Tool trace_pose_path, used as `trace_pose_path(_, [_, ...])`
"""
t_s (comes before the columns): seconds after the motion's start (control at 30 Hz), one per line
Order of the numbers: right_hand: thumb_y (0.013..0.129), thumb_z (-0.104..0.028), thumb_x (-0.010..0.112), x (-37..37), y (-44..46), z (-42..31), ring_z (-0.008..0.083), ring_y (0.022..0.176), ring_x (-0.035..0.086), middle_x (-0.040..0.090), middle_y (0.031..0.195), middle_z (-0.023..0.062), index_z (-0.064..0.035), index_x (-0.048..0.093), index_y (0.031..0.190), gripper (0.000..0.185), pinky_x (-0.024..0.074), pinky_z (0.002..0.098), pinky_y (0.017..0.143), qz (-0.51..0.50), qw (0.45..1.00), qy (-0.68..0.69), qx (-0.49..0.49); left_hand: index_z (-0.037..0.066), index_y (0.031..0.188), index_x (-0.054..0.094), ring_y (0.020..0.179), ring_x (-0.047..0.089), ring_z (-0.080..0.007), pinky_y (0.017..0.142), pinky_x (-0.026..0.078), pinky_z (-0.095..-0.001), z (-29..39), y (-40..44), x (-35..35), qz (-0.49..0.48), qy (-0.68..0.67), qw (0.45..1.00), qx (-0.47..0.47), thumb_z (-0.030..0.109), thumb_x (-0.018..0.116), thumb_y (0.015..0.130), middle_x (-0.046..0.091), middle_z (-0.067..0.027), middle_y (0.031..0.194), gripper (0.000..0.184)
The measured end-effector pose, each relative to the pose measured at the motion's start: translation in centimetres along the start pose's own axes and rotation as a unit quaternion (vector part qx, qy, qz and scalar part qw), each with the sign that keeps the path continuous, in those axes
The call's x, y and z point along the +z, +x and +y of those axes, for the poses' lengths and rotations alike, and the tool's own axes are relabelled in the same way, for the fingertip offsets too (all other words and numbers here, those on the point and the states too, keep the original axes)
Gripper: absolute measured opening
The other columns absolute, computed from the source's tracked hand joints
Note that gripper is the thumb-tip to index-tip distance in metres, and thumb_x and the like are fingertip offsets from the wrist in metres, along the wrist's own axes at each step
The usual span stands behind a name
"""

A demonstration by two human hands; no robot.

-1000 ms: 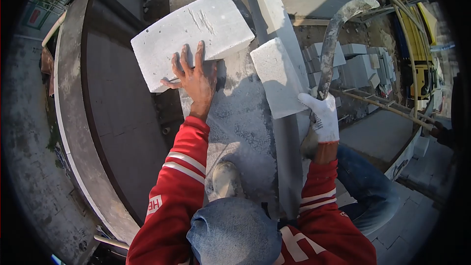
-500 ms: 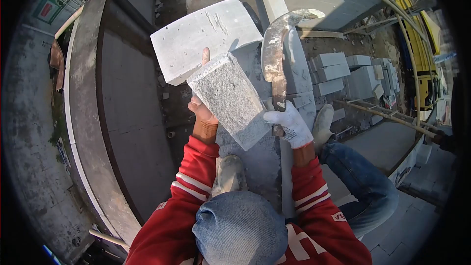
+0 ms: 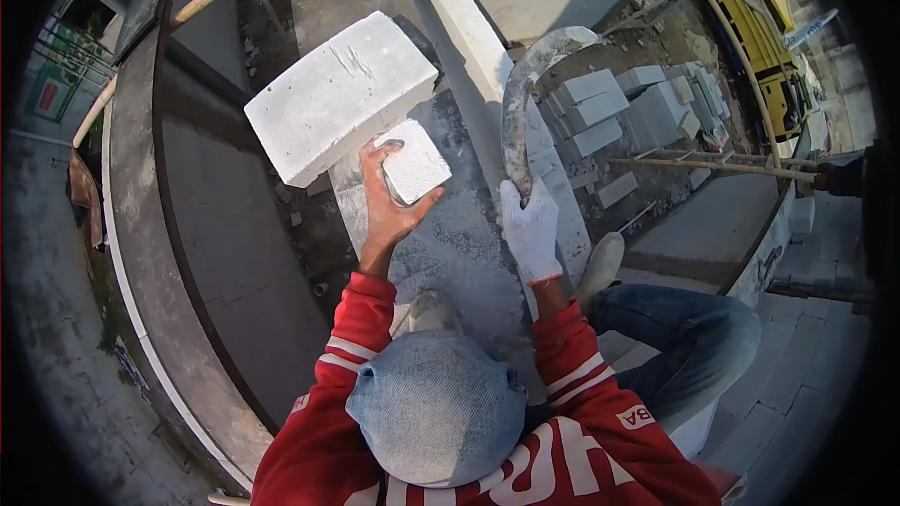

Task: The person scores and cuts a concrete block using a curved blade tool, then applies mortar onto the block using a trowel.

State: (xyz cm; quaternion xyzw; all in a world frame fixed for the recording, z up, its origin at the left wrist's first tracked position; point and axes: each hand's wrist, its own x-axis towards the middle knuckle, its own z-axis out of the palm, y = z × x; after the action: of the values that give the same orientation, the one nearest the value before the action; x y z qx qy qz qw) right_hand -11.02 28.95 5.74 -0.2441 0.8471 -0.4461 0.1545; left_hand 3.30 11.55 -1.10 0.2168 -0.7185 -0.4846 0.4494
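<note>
My bare left hand grips a pale, rough-faced block piece with fingers and thumb around its sides. It is held over the dusty ledge, one end turned up toward me. Just beyond it lies a larger white lightweight block with scratches on top. Wrapped around the lower end of a curved, hooked blade like a billhook is my right hand, in a white knit glove. The blade points away from me, right of the block piece and apart from it. Its handle is hidden in the glove.
My denim-covered knee and a dusty boot are close below my hands. A drop with stacked blocks lies to the right, bamboo poles beside it. A long wall edge curves along the left. A yellow vehicle stands farther off.
The block piece has been turned, so a smaller end faces up instead of its broad rough face. My hands have moved apart, and the gloved hand no longer overlaps the piece. The view has shifted.
</note>
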Motion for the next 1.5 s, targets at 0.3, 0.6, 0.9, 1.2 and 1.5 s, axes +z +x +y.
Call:
trace_pose_path(0.3, [0.098,-0.02,0.066,-1.1,-1.4,-0.7,0.0473,0.068,0.064,0.062,0.072,0.0289,0.005,0.057,0.101,0.027,0.0478,0.0466,0.056,-0.04,0.972,-0.139,-0.185,0.002,0.12,0.058,0.123,0.052,-0.0272,0.11,0.035,-0.0414,4.2,2.9,1.0,0.056,0.12,0.991,0.005,0.023,0.079,0.087,0.059,-0.0121,0.123,0.045])
trace_pose_path(0.6, [0.099,-0.018,0.062,3.6,-3.4,0.9,0.048,0.076,0.065,0.062,0.079,0.0322,0.0037,0.052,0.104,0.025,0.0487,0.0512,0.061,-0.097,0.991,0.073,-0.056,0.001,0.117,0.061,0.121,0.054,-0.0258,0.108,0.037,-0.0382,4.1,3.4,-0.4,-0.007,0.106,0.994,-0.003,0.022,0.079,0.087,0.059,-0.0124,0.122,0.041])
trace_pose_path(0.9, [0.099,-0.02,0.061,2.9,-2.2,-0.3,0.0445,0.071,0.067,0.064,0.079,0.0313,0.012,0.054,0.124,0.041,0.0507,0.0474,0.058,-0.021,0.991,-0.013,-0.128,0.003,0.124,0.06,0.127,0.05,-0.0237,0.108,0.04,-0.0375,4.4,2.6,-0.2,0.022,0.044,0.993,-0.108,0.014,0.074,0.089,0.058,-0.0117,0.128,0.039])
trace_pose_path(1.2, [0.1,-0.023,0.061,2.9,-0.6,1.0,0.0469,0.069,0.066,0.062,0.068,0.027,0.0069,0.053,0.108,0.032,0.0495,0.0534,0.057,-0.084,0.981,-0.045,-0.169,0.003,0.121,0.06,0.125,0.052,-0.0236,0.108,0.04,-0.0373,3.9,2.4,-0.1,0.054,-0.034,0.988,-0.142,0.003,0.07,0.086,0.059,-0.0118,0.126,0.037])
trace_pose_path(1.5, [0.101,-0.025,0.059,6.1,-2.0,3.9,0.0454,0.066,0.068,0.063,0.065,0.0261,0.0044,0.048,0.107,0.032,0.0532,0.0493,0.055,-0.233,0.969,-0.078,-0.028,0.005,0.125,0.059,0.129,0.048,-0.0216,0.107,0.043,-0.0378,2.8,1.9,-1.2,0.014,-0.005,0.991,-0.137,0.014,0.072,0.088,0.055,-0.0105,0.131,0.041])
